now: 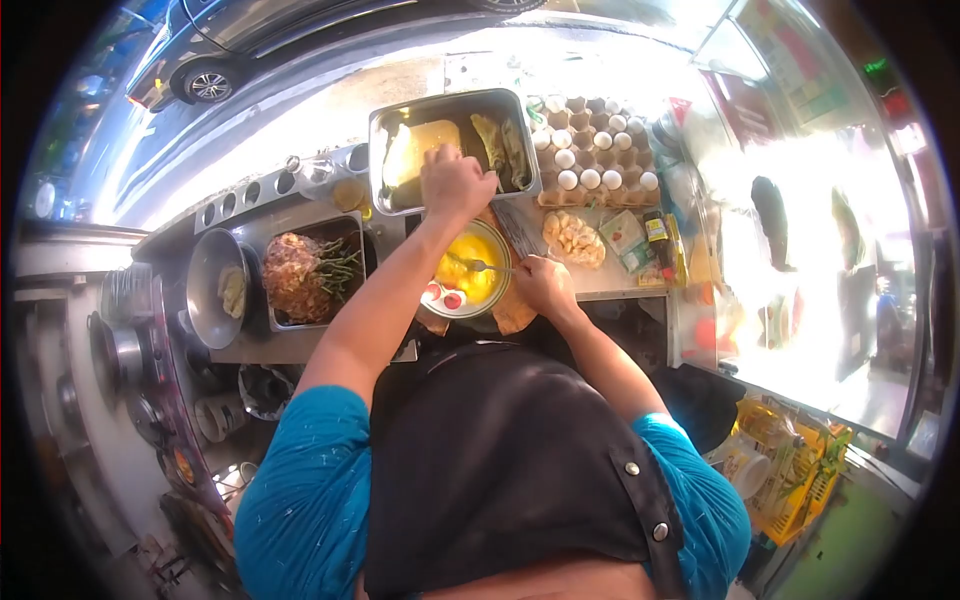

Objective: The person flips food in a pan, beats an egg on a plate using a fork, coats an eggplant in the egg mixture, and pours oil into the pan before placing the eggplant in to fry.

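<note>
My right hand (546,287) is closed around the handle of a fork (482,265). The fork's tines rest in yellow beaten egg (478,287) in a round dish (458,312) in front of my body. At the dish's near left side are two round red-and-white pieces (442,296). Above and beyond the dish, my left hand (458,186) reaches over the near part of a metal tray (377,165), fingers bent and bunched. Whatever they hold is hidden. In the tray lie a pale yellow slab or liquid (412,150) and dark greenish elongated pieces (502,145).
Right of the tray sit egg cartons (600,150) with white eggs, a bag of peeled garlic-like pieces (573,240) and a bottle (657,232). On the left are a tray of meat-like food (298,280) with green beans (337,270) and a pan (212,290). A car (250,40) stands beyond.
</note>
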`<action>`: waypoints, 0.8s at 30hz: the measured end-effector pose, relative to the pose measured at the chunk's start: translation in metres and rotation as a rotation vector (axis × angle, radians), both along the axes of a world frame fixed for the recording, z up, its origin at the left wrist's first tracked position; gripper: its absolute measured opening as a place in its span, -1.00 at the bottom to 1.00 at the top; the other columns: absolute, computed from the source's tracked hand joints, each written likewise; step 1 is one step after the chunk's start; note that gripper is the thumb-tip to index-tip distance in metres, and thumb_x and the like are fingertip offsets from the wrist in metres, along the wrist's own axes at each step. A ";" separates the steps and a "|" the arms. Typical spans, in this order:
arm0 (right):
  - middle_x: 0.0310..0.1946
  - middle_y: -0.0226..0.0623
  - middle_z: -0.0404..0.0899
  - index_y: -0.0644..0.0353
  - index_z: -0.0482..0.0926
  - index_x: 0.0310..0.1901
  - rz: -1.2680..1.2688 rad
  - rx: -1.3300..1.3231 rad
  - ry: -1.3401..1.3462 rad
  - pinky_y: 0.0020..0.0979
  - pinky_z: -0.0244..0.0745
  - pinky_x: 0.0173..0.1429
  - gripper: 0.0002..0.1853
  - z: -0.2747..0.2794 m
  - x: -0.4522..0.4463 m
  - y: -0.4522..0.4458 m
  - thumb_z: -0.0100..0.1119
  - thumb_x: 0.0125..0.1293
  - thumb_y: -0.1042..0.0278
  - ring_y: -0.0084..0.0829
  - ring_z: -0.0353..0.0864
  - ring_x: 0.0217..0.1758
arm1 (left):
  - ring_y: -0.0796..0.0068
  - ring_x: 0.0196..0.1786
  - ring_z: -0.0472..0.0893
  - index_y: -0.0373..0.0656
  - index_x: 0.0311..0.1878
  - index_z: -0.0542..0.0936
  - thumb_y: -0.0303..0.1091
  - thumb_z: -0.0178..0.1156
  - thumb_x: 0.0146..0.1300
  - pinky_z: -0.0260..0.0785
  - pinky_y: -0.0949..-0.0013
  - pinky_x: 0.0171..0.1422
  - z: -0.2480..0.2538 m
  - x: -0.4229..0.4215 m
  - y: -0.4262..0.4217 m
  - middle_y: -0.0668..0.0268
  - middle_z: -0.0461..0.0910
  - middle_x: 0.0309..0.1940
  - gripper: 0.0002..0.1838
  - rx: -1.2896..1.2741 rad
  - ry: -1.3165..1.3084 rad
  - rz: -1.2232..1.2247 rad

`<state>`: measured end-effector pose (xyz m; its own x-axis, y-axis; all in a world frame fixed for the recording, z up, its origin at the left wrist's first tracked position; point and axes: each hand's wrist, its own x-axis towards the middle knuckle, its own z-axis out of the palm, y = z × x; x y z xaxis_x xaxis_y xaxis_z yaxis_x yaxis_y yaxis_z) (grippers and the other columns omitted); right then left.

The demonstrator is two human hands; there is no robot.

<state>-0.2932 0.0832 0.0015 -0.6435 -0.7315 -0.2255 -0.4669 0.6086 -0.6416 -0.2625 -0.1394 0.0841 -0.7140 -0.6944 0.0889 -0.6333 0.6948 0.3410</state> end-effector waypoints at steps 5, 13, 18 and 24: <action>-0.29 0.10 0.75 0.17 0.73 -0.15 0.077 0.001 0.010 0.11 0.63 0.03 -0.70 -0.008 -0.012 0.028 0.15 0.46 0.11 0.18 0.75 -0.15 | 0.02 0.47 0.40 -0.14 0.04 0.83 0.05 0.44 0.16 0.32 0.09 0.55 -0.011 -0.051 -0.008 0.13 0.54 0.36 -0.48 0.103 -0.369 0.070; -0.18 0.11 0.67 0.20 0.65 -0.16 0.110 -0.052 0.033 0.08 0.64 0.02 -0.77 -0.014 -0.001 0.036 0.11 0.51 0.23 0.20 0.71 -0.10 | 0.13 0.09 0.74 -0.16 -0.23 0.87 0.32 0.42 0.05 0.38 0.13 0.46 0.036 -0.046 -0.077 0.08 0.84 -0.12 -0.36 0.215 -0.153 0.163; -0.14 0.10 0.64 0.13 0.67 -0.03 0.185 -0.225 0.138 0.05 0.67 0.03 -0.79 -0.003 0.004 0.028 0.06 0.41 0.42 0.15 0.73 -0.09 | 0.22 -0.13 0.80 -0.16 -0.29 0.87 0.24 0.51 -0.03 0.55 0.31 0.17 0.065 -0.007 -0.107 0.13 0.84 -0.25 -0.43 0.445 0.102 0.291; -0.02 0.12 0.60 0.12 0.64 0.05 0.288 -0.020 0.180 0.07 0.67 0.02 -0.73 0.007 0.016 0.023 0.06 0.37 0.41 0.17 0.73 -0.10 | 0.49 -0.30 0.64 -0.30 -0.27 0.81 -0.17 0.51 0.11 0.44 0.36 -0.21 0.115 0.068 -0.066 0.29 0.76 -0.39 -0.67 0.636 0.443 0.196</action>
